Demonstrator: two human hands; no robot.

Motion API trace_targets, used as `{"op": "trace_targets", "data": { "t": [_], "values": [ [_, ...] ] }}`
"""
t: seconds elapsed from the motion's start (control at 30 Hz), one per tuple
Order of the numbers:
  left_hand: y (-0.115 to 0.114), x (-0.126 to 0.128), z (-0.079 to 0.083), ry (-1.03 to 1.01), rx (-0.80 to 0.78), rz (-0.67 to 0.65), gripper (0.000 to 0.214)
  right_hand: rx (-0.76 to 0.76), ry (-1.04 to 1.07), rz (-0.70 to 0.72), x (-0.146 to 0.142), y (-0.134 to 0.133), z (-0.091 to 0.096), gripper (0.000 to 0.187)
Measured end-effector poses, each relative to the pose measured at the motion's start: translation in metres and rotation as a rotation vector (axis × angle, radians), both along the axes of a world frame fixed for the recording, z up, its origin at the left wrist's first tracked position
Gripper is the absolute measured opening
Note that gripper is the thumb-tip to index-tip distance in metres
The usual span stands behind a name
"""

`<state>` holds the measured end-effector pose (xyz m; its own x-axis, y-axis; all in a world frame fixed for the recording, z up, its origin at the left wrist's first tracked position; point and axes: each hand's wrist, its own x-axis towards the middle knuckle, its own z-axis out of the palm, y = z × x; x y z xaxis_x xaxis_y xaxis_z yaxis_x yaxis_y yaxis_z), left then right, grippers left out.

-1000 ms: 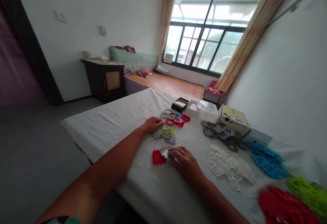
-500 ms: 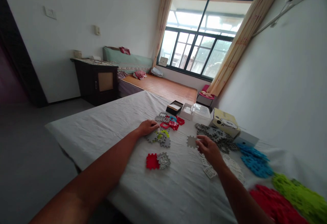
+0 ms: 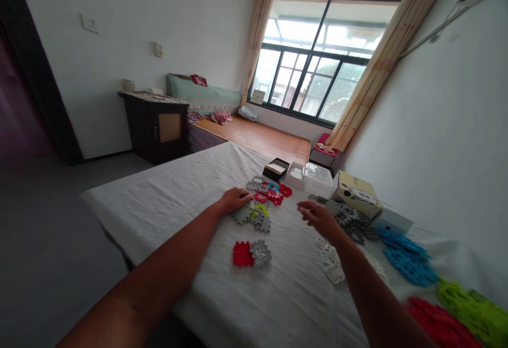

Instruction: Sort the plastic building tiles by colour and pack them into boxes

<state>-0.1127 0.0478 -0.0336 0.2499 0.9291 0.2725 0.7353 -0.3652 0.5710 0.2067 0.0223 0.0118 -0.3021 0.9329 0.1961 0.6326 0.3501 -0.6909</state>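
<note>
My left hand (image 3: 235, 199) lies palm down on the white cloth, fingertips touching a cluster of joined grey and yellow-green puzzle tiles (image 3: 255, 216). Beyond it lies a group of red, grey and blue tiles (image 3: 272, 192). My right hand (image 3: 318, 217) hovers above the table between that group and a pile of grey tiles (image 3: 351, 220), fingers stretched to the left with nothing visible in them. A red tile (image 3: 242, 254) joined to a grey tile (image 3: 261, 252) lies nearer me. White tiles (image 3: 331, 266) are partly hidden under my right forearm.
Piles of blue (image 3: 408, 261), green (image 3: 472, 311) and red tiles (image 3: 440, 327) line the right side. A yellow box (image 3: 359, 194), a clear container (image 3: 317, 174) and a small black box (image 3: 275, 168) stand at the far edge. The table's left edge (image 3: 119, 231) drops to the floor.
My right hand left the red and grey pair, rose toward the grey pile and held a grey tile half a second ago; that tile no longer shows in it. My left hand stayed put.
</note>
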Motion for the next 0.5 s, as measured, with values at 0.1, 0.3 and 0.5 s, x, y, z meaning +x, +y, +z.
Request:
{"op": "trace_targets", "data": {
  "t": [0.1,0.3,0.5],
  "values": [
    [0.001,-0.001,-0.002,0.009,0.003,-0.015,0.041,-0.087,-0.051,0.439,-0.044,-0.038,-0.003,0.038],
    [0.003,-0.002,-0.004,0.009,0.013,-0.021,0.04,0.024,-0.158,0.581,-0.062,-0.066,-0.011,0.053],
    [0.004,-0.001,-0.004,0.016,0.001,-0.013,0.041,0.013,0.002,0.469,-0.054,-0.051,-0.019,0.029]
  ]
}}
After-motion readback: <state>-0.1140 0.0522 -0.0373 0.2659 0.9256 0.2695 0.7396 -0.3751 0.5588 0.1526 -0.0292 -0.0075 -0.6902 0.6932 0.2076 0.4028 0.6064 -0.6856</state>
